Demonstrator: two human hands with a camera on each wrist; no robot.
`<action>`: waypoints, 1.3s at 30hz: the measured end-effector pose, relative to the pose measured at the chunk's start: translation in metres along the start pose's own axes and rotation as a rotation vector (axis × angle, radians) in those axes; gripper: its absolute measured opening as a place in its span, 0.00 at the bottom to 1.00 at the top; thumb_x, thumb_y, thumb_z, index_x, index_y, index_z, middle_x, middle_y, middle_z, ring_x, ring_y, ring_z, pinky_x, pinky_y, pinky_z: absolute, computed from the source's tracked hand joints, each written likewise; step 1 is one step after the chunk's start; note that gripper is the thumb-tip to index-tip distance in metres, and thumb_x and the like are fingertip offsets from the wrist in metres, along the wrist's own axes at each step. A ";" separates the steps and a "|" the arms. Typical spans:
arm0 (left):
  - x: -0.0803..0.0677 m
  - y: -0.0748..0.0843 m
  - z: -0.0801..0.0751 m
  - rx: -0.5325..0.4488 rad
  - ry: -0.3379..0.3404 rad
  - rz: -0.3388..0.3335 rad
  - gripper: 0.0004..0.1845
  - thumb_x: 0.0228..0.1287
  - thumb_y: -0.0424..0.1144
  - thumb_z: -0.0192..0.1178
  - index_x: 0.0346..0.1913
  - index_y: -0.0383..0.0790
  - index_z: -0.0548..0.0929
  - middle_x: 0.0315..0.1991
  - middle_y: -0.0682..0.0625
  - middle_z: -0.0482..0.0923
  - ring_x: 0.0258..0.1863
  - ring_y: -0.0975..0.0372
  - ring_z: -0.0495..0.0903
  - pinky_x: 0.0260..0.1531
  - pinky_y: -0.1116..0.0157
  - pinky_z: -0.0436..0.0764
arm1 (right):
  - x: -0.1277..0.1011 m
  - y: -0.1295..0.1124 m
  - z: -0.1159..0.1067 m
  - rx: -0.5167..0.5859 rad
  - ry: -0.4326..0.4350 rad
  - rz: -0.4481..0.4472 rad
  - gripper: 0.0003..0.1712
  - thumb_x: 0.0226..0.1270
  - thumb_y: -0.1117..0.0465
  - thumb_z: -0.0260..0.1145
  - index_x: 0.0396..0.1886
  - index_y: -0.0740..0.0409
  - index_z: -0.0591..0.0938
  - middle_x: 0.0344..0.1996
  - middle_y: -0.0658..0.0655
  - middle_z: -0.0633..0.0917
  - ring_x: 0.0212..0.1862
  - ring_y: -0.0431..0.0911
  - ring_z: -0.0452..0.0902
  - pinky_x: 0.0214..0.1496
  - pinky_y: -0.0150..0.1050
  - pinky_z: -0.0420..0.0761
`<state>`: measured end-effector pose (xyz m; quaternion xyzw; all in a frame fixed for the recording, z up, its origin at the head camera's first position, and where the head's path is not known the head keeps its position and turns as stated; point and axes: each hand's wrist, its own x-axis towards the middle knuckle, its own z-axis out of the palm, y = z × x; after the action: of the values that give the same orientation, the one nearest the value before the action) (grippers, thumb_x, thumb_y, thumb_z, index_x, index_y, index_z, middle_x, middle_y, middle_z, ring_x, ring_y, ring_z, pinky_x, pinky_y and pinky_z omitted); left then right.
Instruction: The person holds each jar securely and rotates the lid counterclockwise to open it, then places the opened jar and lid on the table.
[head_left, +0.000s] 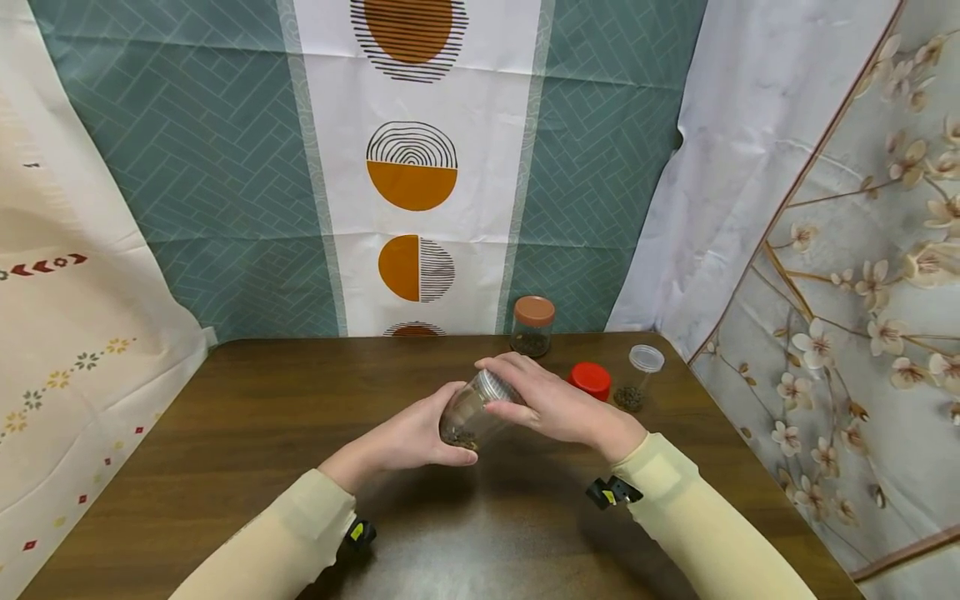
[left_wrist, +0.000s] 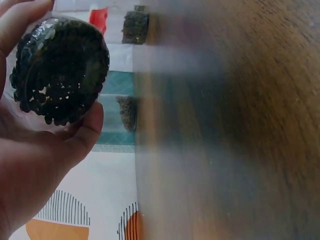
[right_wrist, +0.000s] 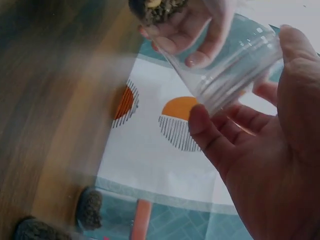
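A: Head view first. We see a clear jar (head_left: pixel 471 412) with a silver lid (head_left: pixel 492 385), tilted, lid end up and to the right, held above the wooden table (head_left: pixel 247 417) near its middle. Dark grainy contents sit at the low end.

B: Hands? We log the left hand (head_left: pixel 417 435) wrapped round the jar's lower body, and the right hand (head_left: pixel 542 400) curled over the lid, fingers closed on it.

A: Agreed. Behind them at the table's back edge stands a jar with a brown lid (head_left: pixel 532 326); to the right a red lid (head_left: pixel 589 380) and an open clear jar (head_left: pixel 638 377) with dark matter at its bottom. What the red lid sits on we cannot tell.

B: Left wrist view. The clear jar (left_wrist: pixel 60 70) shows its base towards us, packed with dark pellets; thumb and palm of the left hand (left_wrist: pixel 40 165) clamp it. The table is smeared with blur, and the two dark patches behind are too soft to name.

A: Right wrist view. The transparent wall of the clear jar (right_wrist: pixel 230 60) runs diagonally; the right hand (right_wrist: pixel 265 170) curls about its upper end. The lid itself is hidden by the palm, and the frame cuts off the dark contents at the top.
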<state>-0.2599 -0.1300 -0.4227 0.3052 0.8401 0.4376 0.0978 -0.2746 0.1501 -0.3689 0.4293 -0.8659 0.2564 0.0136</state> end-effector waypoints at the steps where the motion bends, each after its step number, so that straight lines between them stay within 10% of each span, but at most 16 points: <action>1: 0.000 -0.001 0.000 -0.011 -0.006 0.000 0.51 0.61 0.49 0.84 0.81 0.44 0.64 0.57 0.50 0.83 0.52 0.59 0.83 0.55 0.54 0.82 | -0.001 0.000 -0.002 0.009 -0.013 -0.005 0.38 0.84 0.41 0.66 0.85 0.46 0.68 0.73 0.47 0.73 0.68 0.43 0.71 0.67 0.46 0.80; 19: 0.001 -0.008 0.001 -0.012 0.005 0.018 0.51 0.60 0.48 0.84 0.81 0.45 0.64 0.61 0.52 0.80 0.55 0.59 0.82 0.57 0.53 0.81 | -0.006 -0.004 -0.017 0.193 -0.129 -0.046 0.43 0.76 0.55 0.77 0.85 0.48 0.68 0.84 0.52 0.64 0.76 0.47 0.69 0.73 0.50 0.78; 39: 0.008 -0.001 0.009 0.407 0.280 0.085 0.50 0.50 0.45 0.90 0.72 0.38 0.71 0.56 0.46 0.79 0.53 0.54 0.77 0.51 0.51 0.81 | 0.010 -0.017 -0.006 0.096 0.058 0.418 0.46 0.80 0.31 0.65 0.88 0.44 0.66 0.69 0.57 0.81 0.62 0.53 0.84 0.60 0.54 0.85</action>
<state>-0.2624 -0.1199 -0.4277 0.2902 0.9027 0.3011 -0.1013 -0.2695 0.1366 -0.3533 0.2329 -0.9221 0.3070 -0.0353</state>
